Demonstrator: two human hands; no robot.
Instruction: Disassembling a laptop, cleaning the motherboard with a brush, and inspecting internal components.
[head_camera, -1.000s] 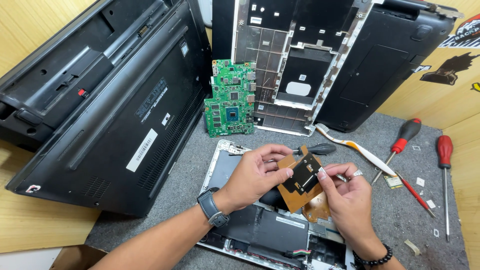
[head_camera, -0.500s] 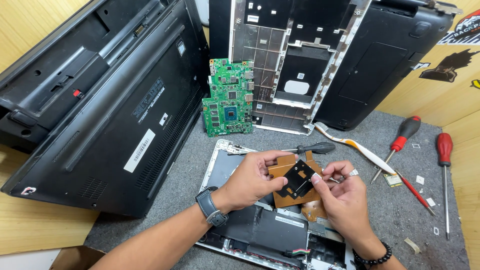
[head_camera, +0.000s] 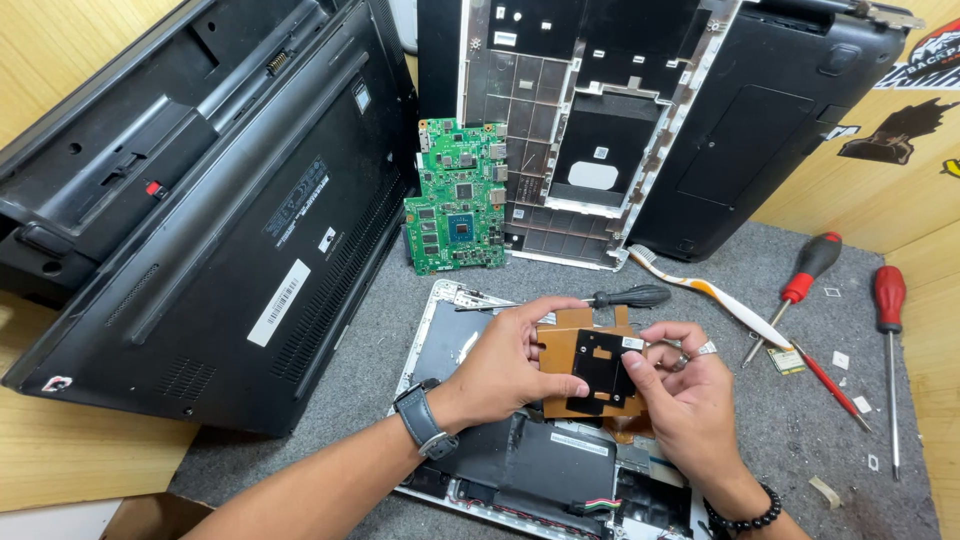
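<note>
My left hand (head_camera: 507, 362) and my right hand (head_camera: 680, 395) both grip a flat copper-brown plate with a black pad on it (head_camera: 592, 372), held a little above an opened laptop chassis (head_camera: 520, 470) at the front. The left thumb and fingers pinch its left edge. My right fingers pinch the black pad's right edge. My right hand also seems to hold a thin metal tool, mostly hidden. A watch sits on my left wrist, a bead bracelet on the right.
A green circuit board (head_camera: 457, 197) leans on a stripped white laptop frame (head_camera: 590, 130). Black laptops (head_camera: 230, 220) are stacked at left, another (head_camera: 760, 120) at back right. A black-handled screwdriver (head_camera: 625, 296), two red screwdrivers (head_camera: 810, 268) (head_camera: 889, 300) and small screws lie on the grey mat.
The plate has been turned and lowered slightly in my hands; its black pad now faces up more squarely. Both hands stay on it.
</note>
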